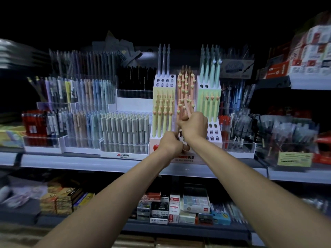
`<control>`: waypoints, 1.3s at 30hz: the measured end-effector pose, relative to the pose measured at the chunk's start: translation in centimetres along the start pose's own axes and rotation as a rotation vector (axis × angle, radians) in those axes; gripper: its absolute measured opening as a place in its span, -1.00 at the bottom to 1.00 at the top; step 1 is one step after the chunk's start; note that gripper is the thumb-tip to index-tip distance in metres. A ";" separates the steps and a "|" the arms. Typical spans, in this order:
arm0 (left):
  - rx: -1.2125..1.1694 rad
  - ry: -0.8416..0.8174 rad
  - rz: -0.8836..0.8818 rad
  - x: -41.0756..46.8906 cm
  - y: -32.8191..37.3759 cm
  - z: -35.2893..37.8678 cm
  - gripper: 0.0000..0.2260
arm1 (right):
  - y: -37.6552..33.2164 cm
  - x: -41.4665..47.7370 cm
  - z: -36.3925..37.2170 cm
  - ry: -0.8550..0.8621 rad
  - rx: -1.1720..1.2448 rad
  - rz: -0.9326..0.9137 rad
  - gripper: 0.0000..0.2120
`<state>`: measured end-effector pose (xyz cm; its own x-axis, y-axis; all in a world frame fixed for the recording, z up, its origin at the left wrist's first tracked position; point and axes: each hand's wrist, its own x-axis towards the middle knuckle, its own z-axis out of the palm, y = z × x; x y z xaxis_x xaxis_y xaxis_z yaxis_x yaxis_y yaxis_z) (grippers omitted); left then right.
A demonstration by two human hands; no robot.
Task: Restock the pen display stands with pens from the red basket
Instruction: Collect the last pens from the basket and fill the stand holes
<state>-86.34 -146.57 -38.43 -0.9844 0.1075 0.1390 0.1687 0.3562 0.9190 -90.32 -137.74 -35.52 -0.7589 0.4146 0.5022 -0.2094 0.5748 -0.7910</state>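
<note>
A stepped pen display stand [186, 159] stands on the middle shelf, with yellow pens [162, 111] on its left, peach pens [185, 90] in the centre and green pens [210, 102] on its right. My right hand [194, 125] grips a small bunch of peach pens [188, 108] upright in front of the centre column. Just below it, my left hand [170, 143] is curled round the lower ends of pens at the stand's front. Empty holes [165, 82] show in the stand's upper left and lower right. The red basket is not in view.
Clear trays of grey-green pens [125, 129], pastel pens [80, 97], red pens [34, 126] and black pens [136, 77] fill the shelf to the left. More pen bins [238, 129] stand to the right. Small boxes [170, 206] line the lower shelf.
</note>
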 end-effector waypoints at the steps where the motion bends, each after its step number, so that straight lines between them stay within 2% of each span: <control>1: 0.008 -0.009 -0.033 -0.4 0.2 -0.2 -0.75 | 0.3 -0.3 -0.5 -0.027 0.010 0.030 -0.87; 2: 0.014 -0.018 -0.061 -0.9 0.3 -0.4 -0.75 | 0.6 -0.5 -0.9 -0.070 0.022 0.071 -0.86; 5: 0.002 -0.043 -0.121 -2.2 0.5 -0.7 -0.57 | 1.1 -1.3 -3.2 -0.264 0.006 0.193 -0.77; 9: -0.032 -0.051 -0.142 -4.4 0.7 -1.5 -0.66 | 1.2 -3.4 -5.9 -0.429 0.009 0.306 -0.24; 10: -0.047 -0.051 -0.139 -5.2 0.8 -1.6 -0.69 | 1.5 -4.0 -6.4 -0.456 0.038 0.315 -0.25; 11: -0.061 -0.052 -0.136 -5.8 0.9 -1.6 -0.71 | 1.9 -4.5 -6.6 -0.470 0.064 0.304 -0.38; 13: -0.090 -0.051 -0.123 -7.1 0.9 -1.6 -0.75 | 2.7 -5.5 -7.1 -0.426 0.079 0.227 -0.82; 14: -0.103 -0.045 -0.111 -7.5 0.8 -1.6 -0.75 | 3.1 -5.7 -7.2 -0.394 0.108 0.189 -0.94; 16: -0.126 -0.028 -0.089 -8.5 0.4 -1.3 -0.76 | 3.4 -6.6 -7.6 -0.361 0.175 0.147 -0.82; 19: -0.171 -0.010 -0.047 -9.7 0.0 -0.8 -0.78 | 3.2 -8.0 -8.3 -0.364 0.327 0.121 -0.78; 22: -0.202 0.018 0.030 -10.4 -0.4 -0.3 -0.79 | 2.8 -8.9 -8.7 -0.371 0.348 0.072 -0.71; 32: -0.393 0.099 0.108 -10.8 0.0 0.5 -0.93 | 2.4 -9.1 -9.8 -0.399 0.540 0.047 -0.86; 35: -0.373 0.140 0.162 -10.3 0.0 0.7 -0.87 | 2.2 -8.9 -9.8 -0.348 0.563 0.023 -0.95; 39: -0.353 0.200 0.156 -9.0 -0.3 0.7 -0.95 | 2.2 -8.3 -9.3 -0.258 0.520 -0.039 -0.93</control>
<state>-77.53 -146.94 -40.20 -0.9445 -0.0596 0.3231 0.3233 0.0071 0.9463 -78.76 -133.36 -38.18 -0.8568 0.1774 0.4842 -0.4658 0.1368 -0.8742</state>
